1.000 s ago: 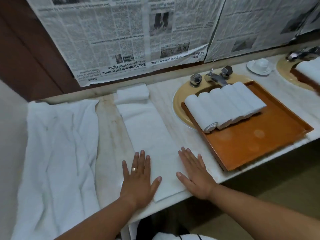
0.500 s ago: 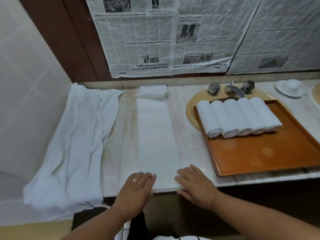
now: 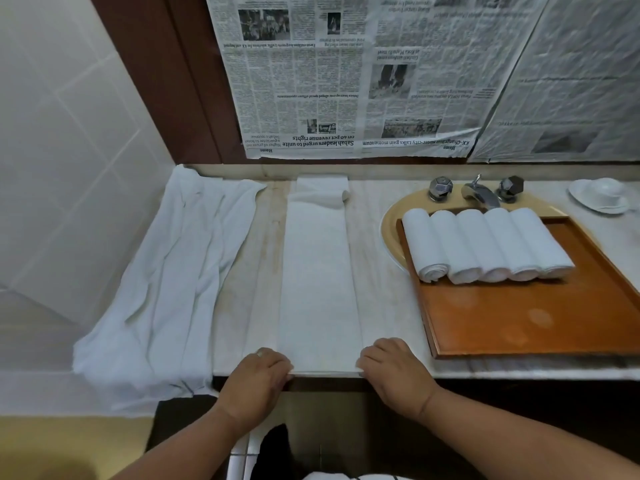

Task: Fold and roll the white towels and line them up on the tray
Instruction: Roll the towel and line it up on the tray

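A white towel folded into a long strip (image 3: 318, 278) lies on the counter, running from the front edge to the back wall, where its far end is bunched. My left hand (image 3: 258, 379) grips the strip's near left corner with curled fingers. My right hand (image 3: 393, 370) grips the near right corner the same way. Several rolled white towels (image 3: 485, 244) lie side by side at the back of an orange-brown wooden tray (image 3: 540, 320) to the right.
A crumpled pile of loose white towels (image 3: 166, 282) covers the counter's left end and hangs over its front edge. The tray rests partly over a yellow basin (image 3: 389, 230) with a chrome tap (image 3: 479, 194). A white cup and saucer (image 3: 601, 195) stands far right. Newspaper covers the wall.
Both hands have slid back from lying flat on the strip to its near end at the counter's edge, and their fingers have curled onto its corners. The view shifted left.
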